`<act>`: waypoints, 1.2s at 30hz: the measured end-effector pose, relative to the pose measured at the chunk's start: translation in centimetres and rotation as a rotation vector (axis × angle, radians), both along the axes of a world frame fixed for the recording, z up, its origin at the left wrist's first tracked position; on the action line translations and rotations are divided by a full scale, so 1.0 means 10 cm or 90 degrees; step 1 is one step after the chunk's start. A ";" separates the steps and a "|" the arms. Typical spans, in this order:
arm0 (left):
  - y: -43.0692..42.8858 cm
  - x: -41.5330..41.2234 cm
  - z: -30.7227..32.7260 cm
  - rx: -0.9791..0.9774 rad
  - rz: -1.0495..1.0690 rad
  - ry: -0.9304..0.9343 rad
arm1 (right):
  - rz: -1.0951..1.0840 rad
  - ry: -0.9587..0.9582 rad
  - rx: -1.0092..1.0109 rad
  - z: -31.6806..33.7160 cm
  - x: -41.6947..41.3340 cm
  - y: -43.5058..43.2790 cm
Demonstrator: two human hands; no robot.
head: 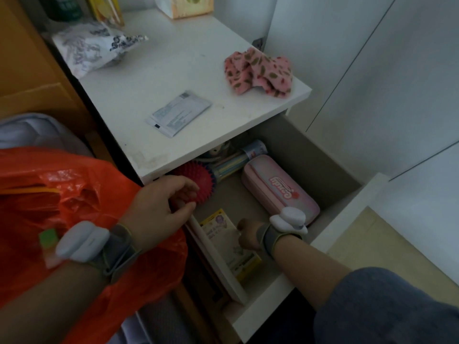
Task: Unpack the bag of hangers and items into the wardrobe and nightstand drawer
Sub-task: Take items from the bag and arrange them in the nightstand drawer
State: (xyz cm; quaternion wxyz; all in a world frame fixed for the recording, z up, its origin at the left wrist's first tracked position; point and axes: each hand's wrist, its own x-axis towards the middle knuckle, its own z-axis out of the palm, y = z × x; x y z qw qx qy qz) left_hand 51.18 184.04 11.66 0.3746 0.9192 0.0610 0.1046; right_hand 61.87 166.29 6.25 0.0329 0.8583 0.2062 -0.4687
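While the nightstand drawer (342, 209) is standing pulled open, the person is working inside it with both hands. The left hand (161, 207) is closing its fingers (183, 193) around a red spiky ball (198, 182) at the drawer's back left corner, just under the nightstand top (173, 70). The right hand (248, 235) is reaching down to a small yellow-edged box (231, 244) lying against the drawer's left wall; its fingers are curled, though I cannot tell whether they are gripping the box or only touching it. A pink case (280, 192) and a bundle of striped tubes (231, 162) are already lying in the drawer, so the drawer part of the unpacking seems well underway. The orange plastic bag (74, 194) is sitting open at the left, under the left forearm, and something flat is still showing inside it, so more is probably waiting to come out. No hangers are in view, and the wardrobe's inside is not showing, so that half cannot be judged.
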 end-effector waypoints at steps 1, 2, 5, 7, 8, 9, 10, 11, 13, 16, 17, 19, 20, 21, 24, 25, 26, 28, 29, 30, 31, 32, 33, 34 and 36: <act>0.00 0.01 0.00 -0.005 -0.002 0.000 | -0.016 -0.018 0.018 0.00 0.01 -0.01; 0.00 0.00 0.00 -0.014 -0.001 0.001 | -0.026 -0.042 0.046 0.03 0.02 -0.01; 0.01 -0.07 0.05 -0.062 0.007 0.011 | -0.050 -0.097 0.154 0.19 0.02 0.02; 0.03 -0.15 0.14 -0.071 0.016 0.001 | -0.059 -0.128 0.207 0.35 0.00 0.05; 0.05 -0.20 0.21 -0.065 0.020 -0.007 | -0.059 -0.137 0.223 0.42 -0.02 0.05; 0.07 -0.27 0.28 -0.062 0.026 -0.015 | -0.058 -0.151 0.240 0.49 -0.04 0.04; 0.08 -0.34 0.36 -0.065 0.032 -0.020 | -0.058 -0.165 0.253 0.56 -0.07 0.02; 0.10 -0.43 0.44 -0.073 0.039 -0.029 | -0.057 -0.176 0.268 0.62 -0.12 -0.01; 0.13 -0.65 0.60 -0.079 0.063 -0.051 | -0.059 -0.194 0.295 0.75 -0.24 -0.08; 0.23 -1.07 0.75 -0.051 0.119 -0.066 | -0.068 -0.225 0.346 0.93 -0.46 -0.16; 0.28 -1.21 0.76 -0.051 0.136 -0.057 | -0.072 -0.234 0.364 0.98 -0.54 -0.19; 0.39 -1.52 0.76 -0.052 0.165 -0.021 | -0.087 -0.236 0.405 1.10 -0.72 -0.20; 0.45 -1.67 0.75 -0.042 0.181 0.003 | -0.095 -0.242 0.425 1.14 -0.80 -0.17; 0.53 -1.84 0.73 -0.019 0.197 0.023 | -0.097 -0.254 0.451 1.18 -0.90 -0.12; 0.69 -2.17 0.63 0.037 0.249 0.076 | -0.071 -0.264 0.524 1.30 -1.15 0.01; 0.75 -2.28 0.59 0.055 0.272 0.089 | -0.054 -0.259 0.539 1.33 -1.25 0.08; 0.81 -2.38 0.58 0.080 0.291 0.101 | -0.037 -0.248 0.551 1.36 -1.34 0.14; 0.88 -2.48 0.53 0.104 0.318 0.120 | -0.012 -0.226 0.571 1.42 -1.48 0.22; 0.94 -2.62 0.54 0.101 0.336 0.133 | 0.007 -0.214 0.581 1.43 -1.59 0.35; 0.96 -2.62 0.52 0.108 0.332 0.145 | 0.012 -0.207 0.585 1.43 -1.63 0.37; 1.00 -2.69 0.51 0.110 0.342 0.156 | 0.033 -0.203 0.580 1.42 -1.71 0.45; 1.03 -2.74 0.49 0.114 0.349 0.169 | 0.048 -0.194 0.577 1.41 -1.76 0.52; 1.08 -2.77 0.47 0.119 0.354 0.184 | 0.057 -0.189 0.574 1.40 -1.82 0.58; 1.12 -2.79 0.42 0.124 0.360 0.201 | 0.067 -0.178 0.573 1.37 -1.86 0.64; 1.21 -2.83 0.33 0.136 0.386 0.242 | 0.090 -0.163 0.560 1.33 -1.93 0.77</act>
